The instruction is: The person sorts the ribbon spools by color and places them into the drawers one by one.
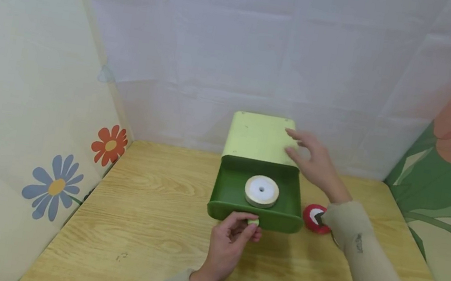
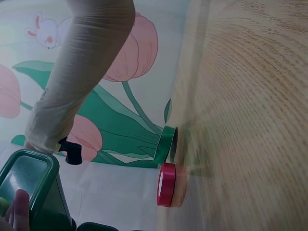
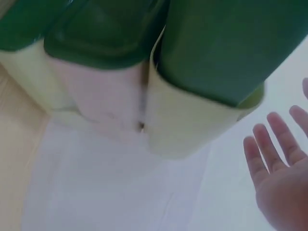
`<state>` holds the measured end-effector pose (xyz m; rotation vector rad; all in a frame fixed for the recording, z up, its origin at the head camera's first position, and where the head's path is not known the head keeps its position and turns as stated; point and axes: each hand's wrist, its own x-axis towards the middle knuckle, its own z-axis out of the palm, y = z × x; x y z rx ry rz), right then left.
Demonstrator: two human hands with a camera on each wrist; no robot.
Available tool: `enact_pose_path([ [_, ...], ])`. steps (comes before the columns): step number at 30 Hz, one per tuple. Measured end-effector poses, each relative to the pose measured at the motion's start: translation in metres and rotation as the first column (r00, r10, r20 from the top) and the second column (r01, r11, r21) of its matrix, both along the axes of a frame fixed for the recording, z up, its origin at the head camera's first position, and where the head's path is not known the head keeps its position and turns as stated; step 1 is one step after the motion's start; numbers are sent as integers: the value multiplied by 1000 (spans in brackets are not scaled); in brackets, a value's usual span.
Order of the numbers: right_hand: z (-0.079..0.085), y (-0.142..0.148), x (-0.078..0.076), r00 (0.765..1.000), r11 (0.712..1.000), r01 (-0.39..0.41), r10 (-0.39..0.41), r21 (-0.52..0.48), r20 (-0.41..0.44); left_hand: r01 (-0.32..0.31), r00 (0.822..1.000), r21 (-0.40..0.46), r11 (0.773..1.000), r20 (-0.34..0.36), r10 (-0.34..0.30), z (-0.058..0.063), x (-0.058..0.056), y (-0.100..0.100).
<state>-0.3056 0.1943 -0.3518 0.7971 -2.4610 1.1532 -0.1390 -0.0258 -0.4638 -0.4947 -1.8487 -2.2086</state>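
A drawer unit with a light green casing [image 1: 261, 138] stands at the back of the table, its dark green drawer [image 1: 229, 185] pulled out toward me. Inside the drawer lies a white ribbon roll [image 1: 261, 190], flat, with a small centre hole. My left hand [image 1: 227, 243] pinches the pale green knob [image 1: 253, 222] on the drawer front. Fingers spread, my right hand [image 1: 312, 159] hovers at the casing's upper right side; whether it touches is unclear. In the right wrist view my right hand [image 3: 284, 173] shows straight fingers beside the casing.
The right wrist view shows more drawers stacked below, one with a pinkish casing [image 3: 103, 91]. On the table to the right are a red ribbon roll [image 2: 166, 185] and a green ribbon roll [image 2: 165, 144]. A white cloth wall [image 1: 219, 62] hangs close behind the unit.
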Motion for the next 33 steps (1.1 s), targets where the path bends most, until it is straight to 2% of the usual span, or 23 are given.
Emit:
enact_pose_path([
  [8, -9, 0, -30, 995, 996, 17, -25, 90, 97, 15, 1000, 23, 1000, -3, -15, -3, 0, 1],
  [13, -17, -1, -41, 985, 992, 8, -29, 123, 167, 13, 1000, 10, 1000, -6, -13, -5, 1, 2],
  [19, -20, 1, -45, 977, 987, 5, -39, 160, 208, 14, 1000, 4, 1000, -6, -14, -5, 1, 1],
  [33, -18, -1, -45, 974, 982, 13, -55, 188, 218, -6, 999, -17, 1000, -44, 5, -6, -6, 1],
])
